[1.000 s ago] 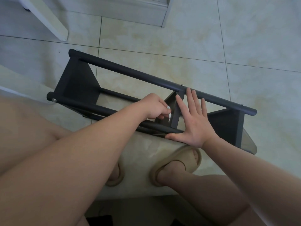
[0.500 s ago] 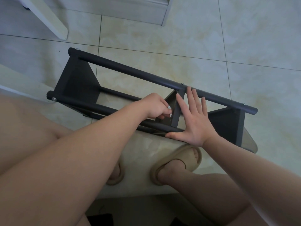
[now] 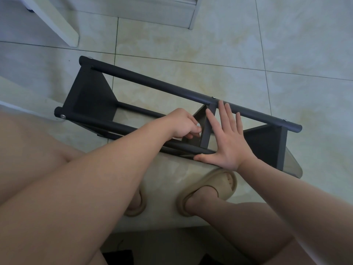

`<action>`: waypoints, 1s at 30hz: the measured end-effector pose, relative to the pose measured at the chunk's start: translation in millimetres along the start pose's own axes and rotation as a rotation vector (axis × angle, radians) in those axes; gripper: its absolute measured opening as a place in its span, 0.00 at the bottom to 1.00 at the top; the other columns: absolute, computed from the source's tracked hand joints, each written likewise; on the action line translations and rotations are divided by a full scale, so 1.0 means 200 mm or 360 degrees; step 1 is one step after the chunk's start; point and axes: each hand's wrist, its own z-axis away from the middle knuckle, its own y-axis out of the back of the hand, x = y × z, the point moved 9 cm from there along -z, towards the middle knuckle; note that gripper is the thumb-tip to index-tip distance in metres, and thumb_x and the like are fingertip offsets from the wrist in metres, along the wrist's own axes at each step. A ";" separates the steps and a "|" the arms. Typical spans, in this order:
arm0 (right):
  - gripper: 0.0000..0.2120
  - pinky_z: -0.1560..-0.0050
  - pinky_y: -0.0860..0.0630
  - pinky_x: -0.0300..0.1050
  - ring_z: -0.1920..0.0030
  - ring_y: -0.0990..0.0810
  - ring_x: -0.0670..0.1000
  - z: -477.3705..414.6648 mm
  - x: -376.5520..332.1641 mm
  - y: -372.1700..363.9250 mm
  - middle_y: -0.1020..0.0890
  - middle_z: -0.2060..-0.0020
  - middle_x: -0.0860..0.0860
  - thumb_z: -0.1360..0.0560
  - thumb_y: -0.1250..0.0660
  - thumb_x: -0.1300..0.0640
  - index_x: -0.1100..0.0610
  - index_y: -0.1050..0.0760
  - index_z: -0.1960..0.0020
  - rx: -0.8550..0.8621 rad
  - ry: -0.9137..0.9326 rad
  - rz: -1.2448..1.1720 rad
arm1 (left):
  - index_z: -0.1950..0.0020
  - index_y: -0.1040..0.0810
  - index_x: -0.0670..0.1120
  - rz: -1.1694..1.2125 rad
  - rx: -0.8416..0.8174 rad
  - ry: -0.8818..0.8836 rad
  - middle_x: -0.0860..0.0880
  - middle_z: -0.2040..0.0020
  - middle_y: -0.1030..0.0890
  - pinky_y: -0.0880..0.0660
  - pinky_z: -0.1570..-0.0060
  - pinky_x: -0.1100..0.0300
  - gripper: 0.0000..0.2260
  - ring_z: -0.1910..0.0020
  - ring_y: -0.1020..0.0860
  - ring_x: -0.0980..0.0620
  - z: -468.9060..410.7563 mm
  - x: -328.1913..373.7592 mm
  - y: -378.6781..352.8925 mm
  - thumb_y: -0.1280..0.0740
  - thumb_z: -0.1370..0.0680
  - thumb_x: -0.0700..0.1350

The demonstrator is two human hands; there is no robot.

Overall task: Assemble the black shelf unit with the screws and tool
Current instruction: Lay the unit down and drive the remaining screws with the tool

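The black shelf unit (image 3: 152, 83) lies on its side on the tiled floor, its long poles running from upper left to lower right. A silver screw head (image 3: 63, 116) shows on the near pole's left end, and another screw head (image 3: 213, 97) on the far pole above the middle panel (image 3: 207, 129). My left hand (image 3: 181, 125) reaches inside the frame. Its fingers are curled and pinch at the left face of that panel; what they hold is hidden. My right hand (image 3: 227, 138) lies flat with fingers spread, pressing on the middle panel and both poles.
My feet in beige sandals (image 3: 210, 190) stand on a pale slab (image 3: 168, 173) just in front of the shelf. A white furniture leg (image 3: 55, 22) and a white cabinet base (image 3: 152, 8) are at the back. Bare tiles extend to the right.
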 end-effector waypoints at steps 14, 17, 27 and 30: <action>0.59 0.21 0.64 0.63 0.20 0.68 0.57 0.00 0.00 0.00 0.63 0.19 0.58 0.35 0.43 0.18 0.52 0.58 0.17 -0.0019 -0.0014 0.0013 | 0.45 0.19 0.42 0.0059 -0.0119 0.0219 0.54 0.60 0.15 0.27 0.55 0.61 0.07 0.59 0.20 0.56 0.03 -0.02 -0.02 0.35 0.18 0.44; 0.59 0.21 0.65 0.63 0.20 0.68 0.57 0.00 0.00 0.00 0.63 0.19 0.58 0.35 0.43 0.18 0.52 0.57 0.17 -0.0021 -0.0016 0.0011 | 0.46 0.20 0.43 0.0007 -0.0146 0.0212 0.55 0.60 0.16 0.27 0.55 0.61 0.07 0.58 0.20 0.56 0.03 -0.01 -0.03 0.36 0.17 0.44; 0.59 0.21 0.64 0.64 0.20 0.67 0.57 0.00 -0.01 0.01 0.62 0.19 0.59 0.35 0.45 0.18 0.53 0.57 0.17 -0.0009 -0.0014 0.0013 | 0.55 0.22 0.49 -0.0186 -0.0228 0.0127 0.59 0.67 0.16 0.27 0.59 0.61 0.09 0.57 0.21 0.56 0.02 -0.02 -0.03 0.38 0.16 0.42; 0.60 0.21 0.63 0.64 0.20 0.67 0.57 0.00 -0.01 0.01 0.62 0.19 0.59 0.35 0.45 0.18 0.53 0.56 0.17 -0.0012 -0.0017 0.0011 | 0.56 0.21 0.49 -0.0268 -0.0244 0.0079 0.59 0.68 0.16 0.27 0.59 0.61 0.10 0.57 0.21 0.55 0.03 -0.02 -0.03 0.37 0.17 0.41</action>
